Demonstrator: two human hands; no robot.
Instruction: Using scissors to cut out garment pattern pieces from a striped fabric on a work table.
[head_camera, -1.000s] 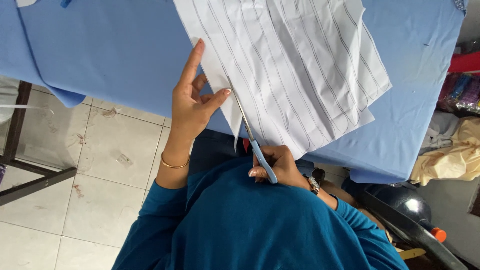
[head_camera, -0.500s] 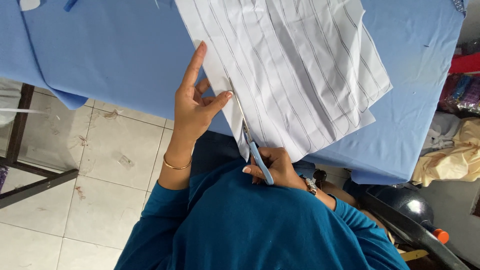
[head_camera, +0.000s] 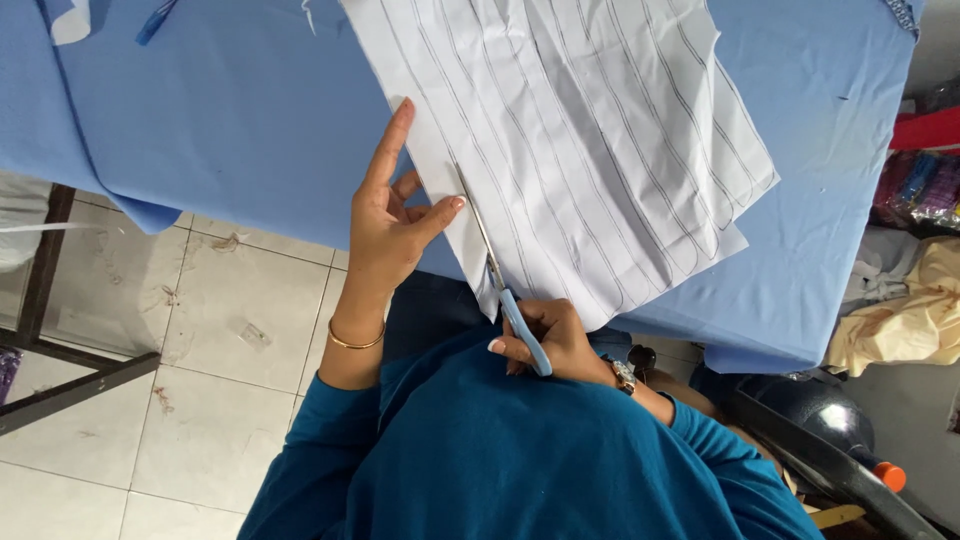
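Observation:
White fabric with thin dark stripes (head_camera: 590, 150) lies in layers on a table covered with blue cloth (head_camera: 240, 110). My right hand (head_camera: 545, 340) grips blue-handled scissors (head_camera: 500, 285), whose blades run up into the near left part of the striped fabric. My left hand (head_camera: 392, 220) rests on the fabric's left edge, fingers stretched out and thumb pressing beside the blades. A gold bangle circles my left wrist and a watch my right. I wear a teal top.
A tiled floor (head_camera: 200, 400) and a dark metal frame (head_camera: 60, 380) lie to the left. Piled cloth (head_camera: 910, 320) and coloured goods sit at the right. A dark round object and a bar with an orange cap (head_camera: 885, 475) are at lower right.
The scissors have advanced a little further up into the striped fabric. My left hand has stayed on the fabric edge.

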